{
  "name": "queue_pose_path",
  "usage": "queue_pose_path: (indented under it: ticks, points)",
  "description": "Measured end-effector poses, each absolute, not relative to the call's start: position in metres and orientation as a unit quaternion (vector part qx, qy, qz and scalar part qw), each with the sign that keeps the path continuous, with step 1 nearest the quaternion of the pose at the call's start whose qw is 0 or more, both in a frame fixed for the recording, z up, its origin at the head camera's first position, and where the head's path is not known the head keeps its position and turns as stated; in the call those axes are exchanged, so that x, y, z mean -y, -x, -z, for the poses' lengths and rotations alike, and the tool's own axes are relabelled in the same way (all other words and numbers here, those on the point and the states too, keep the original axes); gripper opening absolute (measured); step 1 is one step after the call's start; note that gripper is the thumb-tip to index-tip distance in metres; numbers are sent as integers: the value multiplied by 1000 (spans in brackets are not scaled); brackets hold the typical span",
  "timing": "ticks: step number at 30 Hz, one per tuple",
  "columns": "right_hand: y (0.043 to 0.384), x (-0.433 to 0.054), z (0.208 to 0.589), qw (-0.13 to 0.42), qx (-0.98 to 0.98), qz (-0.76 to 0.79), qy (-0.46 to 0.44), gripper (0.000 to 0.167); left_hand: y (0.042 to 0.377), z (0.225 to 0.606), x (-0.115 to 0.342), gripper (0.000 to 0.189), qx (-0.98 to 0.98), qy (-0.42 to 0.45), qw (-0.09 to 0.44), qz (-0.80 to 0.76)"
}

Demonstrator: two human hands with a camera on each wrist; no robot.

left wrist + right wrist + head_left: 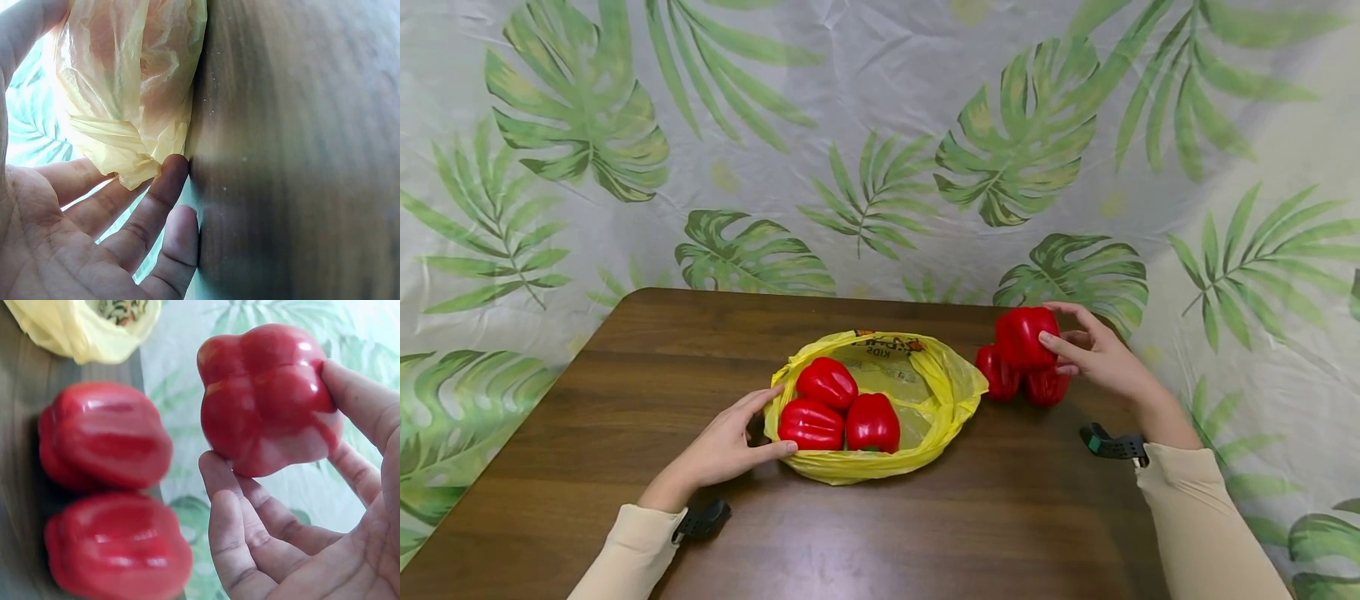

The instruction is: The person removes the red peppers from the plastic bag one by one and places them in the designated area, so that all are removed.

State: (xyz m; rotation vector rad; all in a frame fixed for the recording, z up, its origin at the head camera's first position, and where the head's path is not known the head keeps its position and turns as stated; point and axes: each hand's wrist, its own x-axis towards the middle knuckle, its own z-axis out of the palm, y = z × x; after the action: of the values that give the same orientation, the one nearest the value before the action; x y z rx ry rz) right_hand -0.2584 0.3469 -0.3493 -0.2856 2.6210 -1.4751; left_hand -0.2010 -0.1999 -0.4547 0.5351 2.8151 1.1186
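My right hand (1097,354) holds a red bell pepper (1026,337) between thumb and fingers, raised over two more red bell peppers on the table. In the right wrist view those two peppers, one upper (106,437) and one lower (119,547), lie side by side, left of the held pepper (265,400). A yellow plastic bag (951,400) stands with its mouth wide and rim rolled out. Inside, at its left, are three red bell peppers (827,383). My left hand (726,442) rests against the bag's left side, thumb at the near rim, fingers loosely spread along the outside.
The brown wooden table (880,542) reaches back to a leaf-patterned cloth (880,100) hanging behind it. The peppers outside the bag sit close to its right rim, near the table's back right corner. A dark band (1112,442) is on each wrist.
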Motion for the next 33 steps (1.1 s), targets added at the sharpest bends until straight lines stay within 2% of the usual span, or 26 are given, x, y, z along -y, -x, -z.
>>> queue_pose_path:
  ticks: [9, 25, 33]
  points:
    - [249, -382, 351, 26, -858, 506, 84, 53, 201, 455, 200, 94, -915, -169, 40, -363]
    - [247, -425, 370, 42, -857, 514, 18, 50, 201, 456, 200, 92, -912, -178, 24, -369]
    - [243, -438, 381, 38, -854, 518, 12, 48, 202, 456, 200, 93, -913, -175, 30, -367]
